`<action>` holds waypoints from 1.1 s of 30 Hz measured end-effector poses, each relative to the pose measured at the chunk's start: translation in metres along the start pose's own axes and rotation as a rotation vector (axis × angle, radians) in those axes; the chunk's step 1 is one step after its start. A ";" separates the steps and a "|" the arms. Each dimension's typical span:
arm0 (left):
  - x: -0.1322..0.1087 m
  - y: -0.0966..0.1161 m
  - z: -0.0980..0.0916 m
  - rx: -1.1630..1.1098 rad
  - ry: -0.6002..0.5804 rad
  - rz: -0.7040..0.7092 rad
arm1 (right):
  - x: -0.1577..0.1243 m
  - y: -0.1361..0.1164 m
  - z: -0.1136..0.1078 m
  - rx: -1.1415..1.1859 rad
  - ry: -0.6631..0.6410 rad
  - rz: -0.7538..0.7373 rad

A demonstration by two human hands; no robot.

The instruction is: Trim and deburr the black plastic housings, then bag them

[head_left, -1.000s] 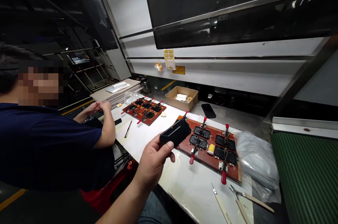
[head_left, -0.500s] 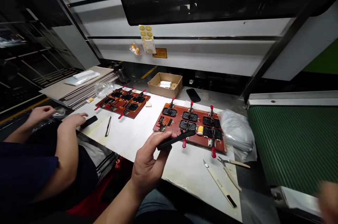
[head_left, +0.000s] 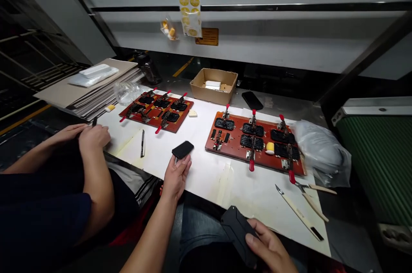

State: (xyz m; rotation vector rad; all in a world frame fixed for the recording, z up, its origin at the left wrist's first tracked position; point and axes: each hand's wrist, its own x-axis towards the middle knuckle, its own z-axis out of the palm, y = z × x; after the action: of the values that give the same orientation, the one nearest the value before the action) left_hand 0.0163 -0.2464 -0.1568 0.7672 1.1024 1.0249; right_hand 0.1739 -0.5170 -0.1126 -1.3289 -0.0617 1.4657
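Note:
My left hand (head_left: 176, 177) grips a small flat black rectangular piece (head_left: 183, 149) by its near end, over the white table sheet (head_left: 206, 183). Closer to me, above my lap, my right hand (head_left: 268, 245) is closed on a larger black plastic cover (head_left: 237, 232) with angled edges. Beyond both hands lies a red-brown fixture board (head_left: 238, 150) with red-handled toggle clamps, which hold several black ribbed parts (head_left: 252, 142). Neither hand touches the board. A yellow-and-white spool (head_left: 269, 148) sits on it.
A co-worker's hands (head_left: 93, 135) work at the left, near a second clamp board (head_left: 154, 112). White-handled knife (head_left: 299, 213) and pliers (head_left: 313, 202) lie at right, beside a plastic bag (head_left: 322, 153). Behind are a cardboard box (head_left: 212, 92) and a phone (head_left: 252, 100). A green conveyor (head_left: 380, 170) borders the right.
My right hand has come in from the far right and now holds the larger black cover. My left hand tilted its piece to show its flat face. The view shifted.

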 end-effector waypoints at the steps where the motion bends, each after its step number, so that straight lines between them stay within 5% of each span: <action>1: 0.001 -0.001 0.001 -0.002 -0.011 -0.011 | -0.001 -0.005 -0.001 -0.028 -0.011 -0.023; 7: -0.052 -0.023 0.001 0.203 0.025 0.064 | 0.008 -0.036 -0.011 -0.067 -0.083 -0.192; 10: -0.097 -0.035 0.008 0.273 -0.225 -0.117 | 0.016 -0.034 -0.016 -0.156 -0.071 -0.237; 13: -0.131 -0.041 0.026 0.117 -0.514 -0.459 | 0.019 -0.020 -0.022 -0.584 -0.028 -0.540; 16: -0.142 -0.042 0.042 -0.014 -0.581 -0.551 | 0.014 -0.008 -0.036 -0.880 -0.053 -0.784; 20: -0.144 -0.034 0.055 -0.073 -0.622 -0.511 | 0.005 -0.001 -0.060 -0.649 0.088 -0.623; 25: -0.157 -0.025 0.075 0.073 -0.686 -0.515 | -0.001 -0.007 -0.072 -0.164 -0.046 -0.302; 33: -0.152 -0.029 0.078 0.220 -0.725 -0.567 | 0.004 -0.016 -0.085 -0.135 -0.003 -0.318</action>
State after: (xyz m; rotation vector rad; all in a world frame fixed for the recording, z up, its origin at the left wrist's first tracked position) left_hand 0.0816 -0.3998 -0.1078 0.8382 0.7230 0.1103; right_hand 0.2465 -0.5574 -0.1364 -1.3548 -0.3640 1.2100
